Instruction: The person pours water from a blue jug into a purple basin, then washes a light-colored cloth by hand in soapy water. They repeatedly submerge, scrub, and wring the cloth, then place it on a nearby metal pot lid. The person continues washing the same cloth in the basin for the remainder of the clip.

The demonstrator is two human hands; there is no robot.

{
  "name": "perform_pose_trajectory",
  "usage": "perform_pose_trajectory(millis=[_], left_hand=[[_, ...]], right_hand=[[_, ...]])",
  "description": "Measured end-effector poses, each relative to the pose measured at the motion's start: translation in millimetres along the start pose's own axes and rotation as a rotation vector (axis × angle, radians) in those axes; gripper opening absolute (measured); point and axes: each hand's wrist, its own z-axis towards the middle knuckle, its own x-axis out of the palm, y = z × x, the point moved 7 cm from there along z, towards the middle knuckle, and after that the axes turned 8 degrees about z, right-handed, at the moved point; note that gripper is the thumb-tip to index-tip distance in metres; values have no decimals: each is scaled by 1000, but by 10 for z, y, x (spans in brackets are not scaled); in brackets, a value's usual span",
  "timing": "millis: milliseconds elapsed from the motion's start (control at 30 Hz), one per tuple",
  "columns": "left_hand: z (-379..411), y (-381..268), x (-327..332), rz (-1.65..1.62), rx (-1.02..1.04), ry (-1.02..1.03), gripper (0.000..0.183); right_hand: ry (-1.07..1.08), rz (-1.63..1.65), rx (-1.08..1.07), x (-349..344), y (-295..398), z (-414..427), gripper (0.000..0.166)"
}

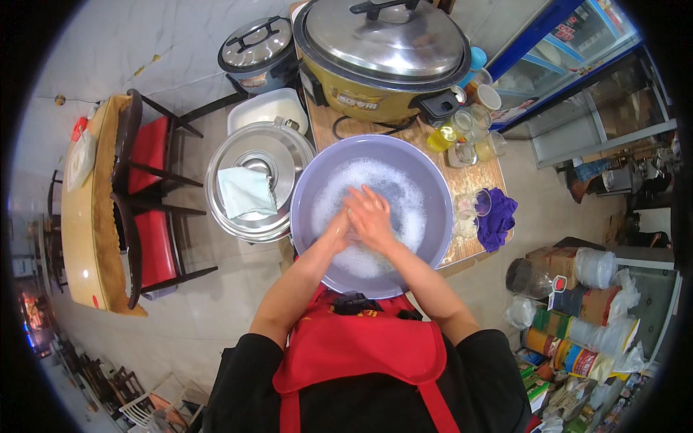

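Observation:
Over a lavender plastic basin (302, 208), my left hand (339, 228) and my right hand (371, 217) are pressed together, wet and shiny. The right lies partly across the left, hiding its palm and most of its fingers. No object shows in either hand; whether anything is between the palms is hidden. White suds and soapy water (403, 238) fill the basin's bottom, just beneath both hands. Right of the rim, clear glass jars (465, 225) stand beside a crumpled purple cloth (495, 219) on the wooden tabletop (444, 178).
Behind the basin stands a large gold electric cooker (354, 100) with a steel lid. More jars and a jar of yellow liquid (443, 137) crowd the right side. To the left, a pale cloth (246, 192) lies on a steel lidded pot (227, 146). Red-seated chairs (154, 243) are farther left.

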Motion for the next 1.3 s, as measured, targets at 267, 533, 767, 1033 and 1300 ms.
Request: perform_pose_trajectory(millis=[267,533,767,1033,1300], left_hand=[[-58,-42,78,-109,-104,47,58],[13,-145,-30,-316,31,43,53],[44,-108,-146,-310,13,-164,51],[406,294,-230,-371,-31,142,58],[-35,-99,45,4,-68,25,73]], right_hand=[[-216,176,428,40,-1207,83,38],[609,-136,20,641,-747,-337,49],[-265,234,475,270,-1106,-158,32],[54,-40,-78,97,172,-28,34],[-11,215,606,5,-1172,158,42]])
